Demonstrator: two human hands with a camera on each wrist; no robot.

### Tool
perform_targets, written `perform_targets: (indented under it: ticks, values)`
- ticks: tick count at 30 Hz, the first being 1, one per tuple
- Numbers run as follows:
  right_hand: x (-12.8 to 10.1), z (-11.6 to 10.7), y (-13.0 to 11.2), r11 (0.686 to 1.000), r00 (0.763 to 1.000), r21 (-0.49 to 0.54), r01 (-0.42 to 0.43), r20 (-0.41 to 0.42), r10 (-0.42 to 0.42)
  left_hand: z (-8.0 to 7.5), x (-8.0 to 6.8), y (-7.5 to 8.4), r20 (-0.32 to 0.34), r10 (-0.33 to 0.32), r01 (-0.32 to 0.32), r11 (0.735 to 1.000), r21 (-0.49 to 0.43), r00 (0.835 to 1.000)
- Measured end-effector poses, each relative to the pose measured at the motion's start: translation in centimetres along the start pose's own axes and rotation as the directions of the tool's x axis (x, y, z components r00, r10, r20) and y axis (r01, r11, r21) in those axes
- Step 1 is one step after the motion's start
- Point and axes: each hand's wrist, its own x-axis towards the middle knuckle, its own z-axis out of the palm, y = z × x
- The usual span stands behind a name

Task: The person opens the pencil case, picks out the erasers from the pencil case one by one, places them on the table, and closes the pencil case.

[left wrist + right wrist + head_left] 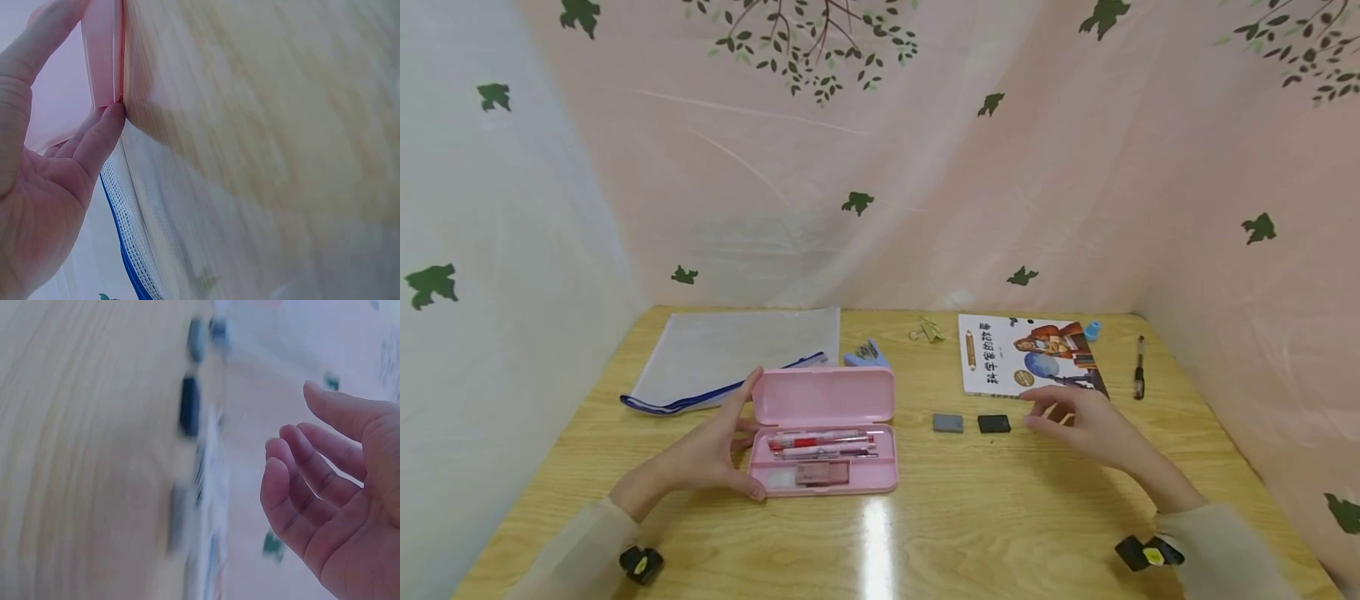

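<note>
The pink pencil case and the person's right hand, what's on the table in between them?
In the head view, a grey eraser and a black eraser lie between the pink pencil case and the right hand.

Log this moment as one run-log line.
left hand: holds open pink pencil case | right hand: empty, above table near black eraser | grey eraser: untouched

Right wrist view, heavily blurred. Right hand [331, 500] at the right of frame, palm showing, fingers [294, 487] loosely bent and apart, holding nothing and touching nothing. Wooden table [81, 456] fills the left half. Two small dark blocks lie on it: a black block [189, 405] and, near it, a grey block [196, 339]. Further smeared shapes below them cannot be identified
</note>
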Motion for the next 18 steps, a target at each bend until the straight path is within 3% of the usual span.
perform_targets:
  ticks: [5,10,18]
  values:
    - [1.2,1.9,-3.7,0.990,0.990,0.068,0.123,0.062,-0.128,0.0,0.1,0.1,0.005,0.005,-0.005,1.000,-0.003,1.000]
    - [2.8,4.2,-6.8,0.965,0.962,0.104,0.242,0.104,-0.252,-0.1,0.1,0.2,0.004,0.003,-0.003,1.000,-0.002,1.000]
    - [5.6,8.7,-10.4,0.957,0.938,0.125,0.263,0.200,-0.284,-0.1,0.0,0.2,0.008,-0.007,0.007,1.000,-0.004,1.000]
